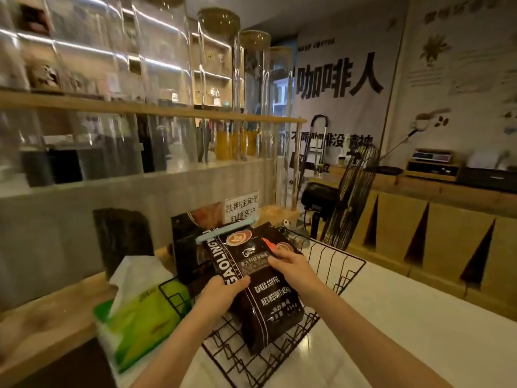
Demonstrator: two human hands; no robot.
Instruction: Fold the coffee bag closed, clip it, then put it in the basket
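Observation:
A dark brown coffee bag (260, 289) with white lettering lies tilted inside the black wire basket (335, 264) on the white counter. A pale blue clip (223, 231) runs across the bag's folded top. My left hand (221, 296) grips the bag's left edge, thumb on its front. My right hand (293, 266) holds the bag's right edge higher up, fingers pressed on the front. The bag's lower end rests on the basket floor.
A green tissue pack (140, 317) lies left of the basket. Another dark bag (190, 247) stands behind it. A wooden ledge and glass partition (140, 130) rise at the back. A black fan (349, 197) stands to the right, beyond the counter's edge.

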